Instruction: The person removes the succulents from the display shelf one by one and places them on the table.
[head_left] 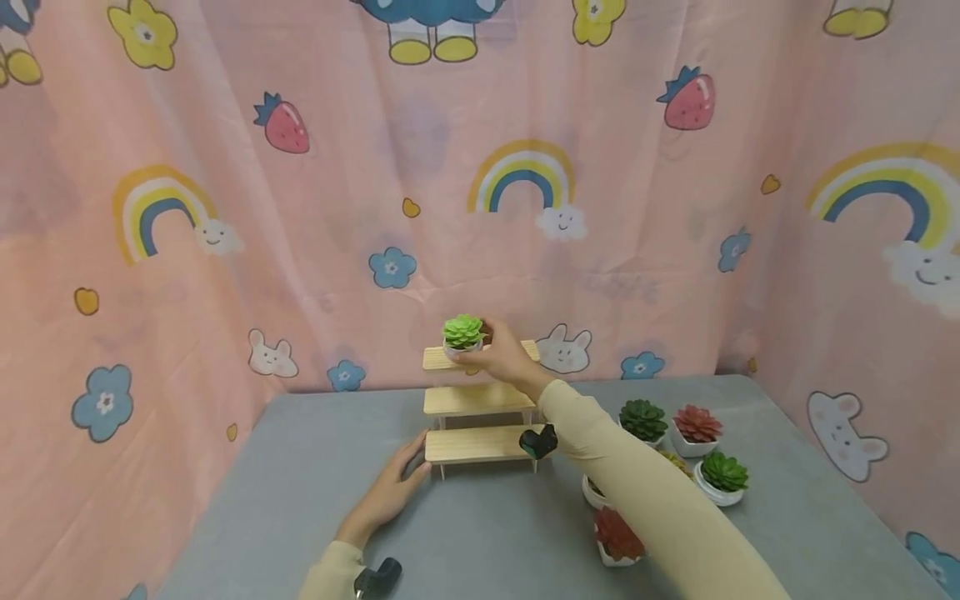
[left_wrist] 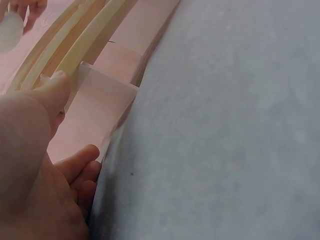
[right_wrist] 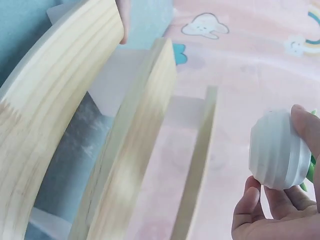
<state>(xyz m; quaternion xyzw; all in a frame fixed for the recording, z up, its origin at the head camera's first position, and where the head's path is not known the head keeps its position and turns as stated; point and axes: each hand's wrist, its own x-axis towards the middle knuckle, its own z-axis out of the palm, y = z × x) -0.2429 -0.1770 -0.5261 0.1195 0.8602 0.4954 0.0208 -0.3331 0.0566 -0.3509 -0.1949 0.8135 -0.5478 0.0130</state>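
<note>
My right hand (head_left: 498,354) pinches a small bright-green succulent (head_left: 462,331) in a white pot. It is held at the left part of the top step of a three-tier wooden stand (head_left: 476,444). In the right wrist view the ribbed white pot (right_wrist: 280,150) sits between thumb and fingers, with a gap between it and the top board (right_wrist: 202,150). My left hand (head_left: 390,492) touches the left end of the bottom step. Its thumb (left_wrist: 52,95) lies against the board in the left wrist view, the other fingers loosely bent beside a clear leg (left_wrist: 102,95).
Several potted succulents stand on the right of the grey table (head_left: 322,442): a dark green one (head_left: 642,419), a red one (head_left: 697,423), a green one (head_left: 724,472) and another red one (head_left: 618,535). My right sleeve partly covers others. A patterned pink curtain (head_left: 337,208) hangs behind.
</note>
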